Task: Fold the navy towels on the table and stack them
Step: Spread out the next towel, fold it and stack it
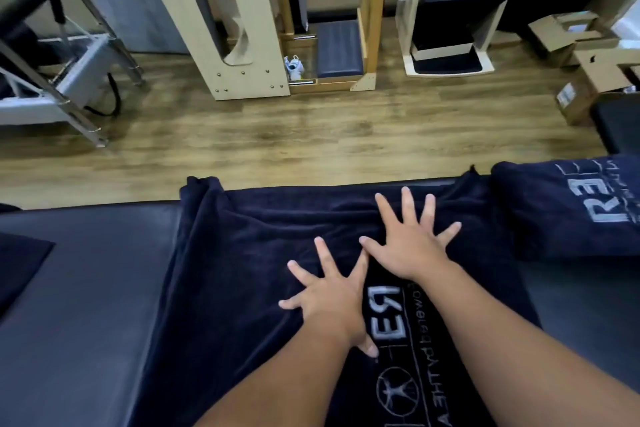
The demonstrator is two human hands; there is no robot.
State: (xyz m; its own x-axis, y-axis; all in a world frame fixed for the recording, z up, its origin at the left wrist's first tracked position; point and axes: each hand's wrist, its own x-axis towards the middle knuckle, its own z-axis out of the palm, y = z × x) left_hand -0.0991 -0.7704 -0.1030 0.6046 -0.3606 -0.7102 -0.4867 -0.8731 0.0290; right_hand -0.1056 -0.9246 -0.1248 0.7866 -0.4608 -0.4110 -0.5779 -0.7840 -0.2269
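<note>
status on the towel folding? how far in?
Done: at least one folded towel lies at the right of the table. In hand: left hand and right hand press flat, fingers spread, on a wrinkled spread towel. Left: folding and stacking it.

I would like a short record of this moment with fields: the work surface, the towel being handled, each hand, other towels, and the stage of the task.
surface: dark padded table
towel in work: navy towel spread flat, wrinkled, white logo facing up
left hand: fingers spread, pressing flat on the towel
right hand: fingers spread, pressing flat on the towel, farther from the person
other towels: folded navy towel at the right, logo up
stage: smoothing; this towel is not yet fully folded
</note>
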